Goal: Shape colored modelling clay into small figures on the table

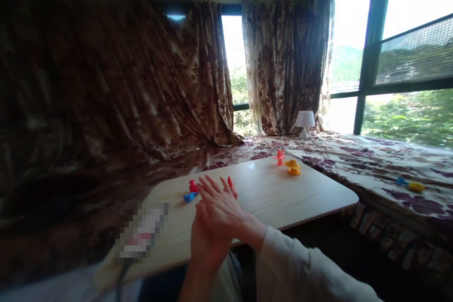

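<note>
My right hand (220, 207) lies across my left hand, palm down with its fingers stretched out. Beneath it, my left hand (208, 241) presses up against the palm, and its fingers are mostly hidden. Both hands are over the near part of a light wooden table (262, 198). Just beyond the fingertips are a red piece (193, 186) and a blue piece (190, 197), partly covered by the hand. Another small red bit (230, 181) shows behind the fingers; whether it is held or lies on the table I cannot tell.
A pink figure (280, 157) and a yellow figure (293, 166) stand at the table's far right. A blurred device with a cable lies at left. On the flowered bedding rest a blue-and-yellow piece (411, 184) and a white lamp (305, 121). Curtains (198, 80) hang behind.
</note>
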The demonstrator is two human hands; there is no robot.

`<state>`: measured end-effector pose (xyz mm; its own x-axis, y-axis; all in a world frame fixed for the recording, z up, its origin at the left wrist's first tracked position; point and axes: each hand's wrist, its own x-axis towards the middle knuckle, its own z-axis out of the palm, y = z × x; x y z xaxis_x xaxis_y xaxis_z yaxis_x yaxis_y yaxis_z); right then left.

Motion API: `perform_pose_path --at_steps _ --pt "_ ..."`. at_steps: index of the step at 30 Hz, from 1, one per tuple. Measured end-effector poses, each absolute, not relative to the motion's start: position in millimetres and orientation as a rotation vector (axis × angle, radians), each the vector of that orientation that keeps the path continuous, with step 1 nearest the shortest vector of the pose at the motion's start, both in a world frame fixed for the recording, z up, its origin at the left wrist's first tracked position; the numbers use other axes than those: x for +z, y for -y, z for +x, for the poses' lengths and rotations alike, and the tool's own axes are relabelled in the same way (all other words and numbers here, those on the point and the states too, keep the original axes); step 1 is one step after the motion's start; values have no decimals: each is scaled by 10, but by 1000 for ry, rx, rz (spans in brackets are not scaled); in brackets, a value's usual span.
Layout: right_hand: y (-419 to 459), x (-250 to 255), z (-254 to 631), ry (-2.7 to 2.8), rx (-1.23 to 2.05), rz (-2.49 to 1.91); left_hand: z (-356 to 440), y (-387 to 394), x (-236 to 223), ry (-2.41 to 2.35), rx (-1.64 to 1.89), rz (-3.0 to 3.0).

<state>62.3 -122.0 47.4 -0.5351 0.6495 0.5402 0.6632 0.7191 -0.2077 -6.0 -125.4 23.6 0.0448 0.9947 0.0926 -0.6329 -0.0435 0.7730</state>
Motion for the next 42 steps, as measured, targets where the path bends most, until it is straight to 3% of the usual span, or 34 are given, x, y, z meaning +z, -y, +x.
perform_pose_path --at_steps 5,15,21,28,36,42 --pt "1372 409 636 2408 3 -815 -11 1250 220 -438 1517 678" --pt "778 259 981 2224 96 -1117 -111 1278 9 -449 1250 304" --pt "873 113 1327 2126 242 -1015 -96 1205 3 -519 1258 232" --pt "920 -6 1276 2047 326 -855 -68 1101 203 -589 1214 445" --pt "709 -166 1158 1716 354 -905 -223 925 -11 -879 1595 855" --pt "606 -401 1088 1708 481 -870 -210 822 -210 -1025 1673 1265"
